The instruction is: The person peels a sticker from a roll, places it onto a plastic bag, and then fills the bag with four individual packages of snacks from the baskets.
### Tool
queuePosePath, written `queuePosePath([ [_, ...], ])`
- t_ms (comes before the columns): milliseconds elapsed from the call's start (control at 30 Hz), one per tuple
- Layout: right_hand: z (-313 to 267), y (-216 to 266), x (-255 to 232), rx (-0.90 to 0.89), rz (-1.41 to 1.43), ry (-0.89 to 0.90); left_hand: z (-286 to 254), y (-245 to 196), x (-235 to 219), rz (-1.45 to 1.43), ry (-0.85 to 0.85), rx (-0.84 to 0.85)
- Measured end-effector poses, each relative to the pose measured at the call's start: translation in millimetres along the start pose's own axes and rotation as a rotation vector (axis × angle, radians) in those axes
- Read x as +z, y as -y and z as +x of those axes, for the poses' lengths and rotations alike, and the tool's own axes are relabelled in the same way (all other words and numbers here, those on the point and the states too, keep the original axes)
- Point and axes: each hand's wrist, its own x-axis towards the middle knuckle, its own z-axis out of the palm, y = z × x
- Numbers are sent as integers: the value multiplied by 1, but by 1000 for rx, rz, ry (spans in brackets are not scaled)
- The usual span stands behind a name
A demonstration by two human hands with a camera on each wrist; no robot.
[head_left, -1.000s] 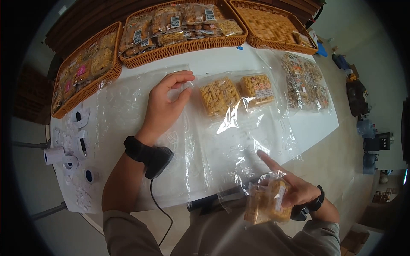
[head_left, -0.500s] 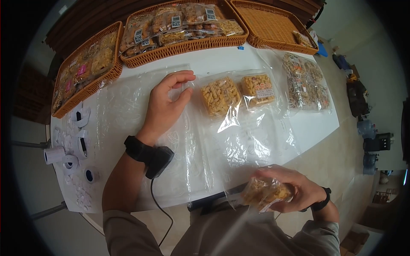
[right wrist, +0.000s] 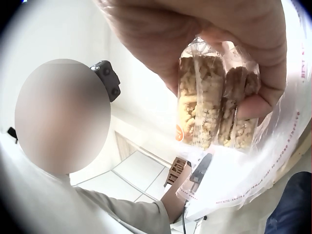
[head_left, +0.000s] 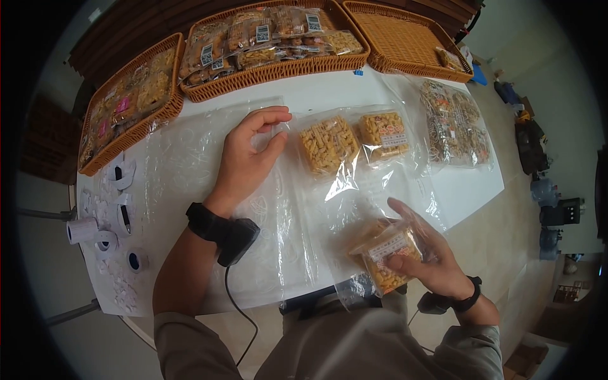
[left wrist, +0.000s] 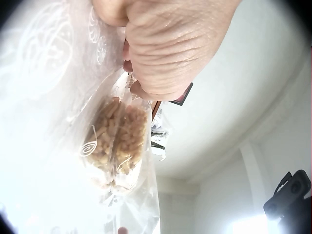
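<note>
In the head view the left hand [head_left: 250,152] rests on its side on the plastic sheets, fingers loosely bent, thumb apart, fingertips at the edge of a clear bag [head_left: 354,221]. Two wrapped yellow snack blocks [head_left: 328,144] lie side by side in that bag's far part; the left wrist view shows a snack block [left wrist: 129,136] beyond the hand [left wrist: 170,48]. The right hand [head_left: 430,263] grips two wrapped snack blocks [head_left: 387,253] near the bag's near end, thumb across a labelled one. In the right wrist view both blocks [right wrist: 201,97] sit between thumb and fingers.
Two wicker baskets of packaged snacks [head_left: 272,75] [head_left: 131,136] stand at the far side and left. A third basket [head_left: 405,38] holds one small packet. A filled bag [head_left: 453,123] lies at right, with label rolls [head_left: 82,230] and paper scraps at left.
The right hand has turned the two blocks, which now show a white label upward, and moved them slightly forward and left. The left hand has stayed nearly still.
</note>
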Motion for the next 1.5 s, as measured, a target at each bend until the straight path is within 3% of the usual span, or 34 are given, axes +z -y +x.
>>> queuePosePath([
  [333, 29, 3, 21, 5, 176, -46, 1, 2, 2, -18, -39, 9],
  [533, 38, -1, 28, -80, 205, -43, 1, 4, 2, -17, -40, 13],
  [933, 51, -8, 31, -157, 37, -96, 1, 0, 2, -16, -43, 24],
  [1233, 48, 0, 23, -265, -471, -147, 1, 1, 1, -10, -42, 22],
  [1333, 44, 5, 20, -191, -522, -110, 1, 0, 2, -13, -41, 15],
  [1433, 39, -12, 21, -225, -280, -133, 1, 1, 2, -16, -42, 14],
  [1500, 35, -9, 16, -263, -362, -66, 1, 1, 2, -10, -42, 18],
])
